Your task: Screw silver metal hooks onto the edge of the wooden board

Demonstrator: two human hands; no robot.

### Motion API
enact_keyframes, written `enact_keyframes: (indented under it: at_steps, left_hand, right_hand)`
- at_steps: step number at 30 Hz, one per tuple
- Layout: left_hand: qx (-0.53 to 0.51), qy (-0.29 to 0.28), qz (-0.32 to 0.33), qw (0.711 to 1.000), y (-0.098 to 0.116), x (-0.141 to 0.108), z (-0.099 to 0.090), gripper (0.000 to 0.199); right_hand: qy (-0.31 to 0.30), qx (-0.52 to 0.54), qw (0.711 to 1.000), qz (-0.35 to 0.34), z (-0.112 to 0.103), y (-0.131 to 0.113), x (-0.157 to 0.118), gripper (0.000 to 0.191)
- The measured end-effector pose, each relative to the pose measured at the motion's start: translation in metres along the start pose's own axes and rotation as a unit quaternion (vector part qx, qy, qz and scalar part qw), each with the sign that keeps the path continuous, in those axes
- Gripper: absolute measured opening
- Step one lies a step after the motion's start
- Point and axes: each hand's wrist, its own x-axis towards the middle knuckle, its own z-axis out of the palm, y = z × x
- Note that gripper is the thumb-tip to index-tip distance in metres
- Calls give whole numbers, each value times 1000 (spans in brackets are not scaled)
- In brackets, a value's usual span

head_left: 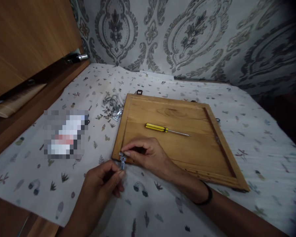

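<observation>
A small metal latch (122, 161) sits at the near left corner of a wooden framed panel (162, 112), partly over the edge. My left hand (103, 181) pinches its lower end between thumb and forefinger. The thumb and forefinger of my right hand (148, 154) close on its upper end at the frame's corner; whether a small screw is between them is too small to tell. A yellow and black screwdriver (156, 127) lies on the panel, its shaft toward the right. Beyond the panel's left edge is a pile of metal hardware (113, 107).
A blurred-out flat object (66, 135) lies on the patterned cloth (93, 204) at the left. Wooden furniture (34, 39) with a shelf stands at the far left. A patterned wall (148, 36) rises behind. Dark metal fittings show at the panel's far edge.
</observation>
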Motion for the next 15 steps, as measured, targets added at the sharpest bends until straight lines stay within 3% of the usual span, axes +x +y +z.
enact_keyframes:
  at_steps: [15]
  left_hand:
    - [-6,17,-4,1000,5,-2,3,29]
  right_hand:
    - [14,-62,996,-67,3,9,-2,13]
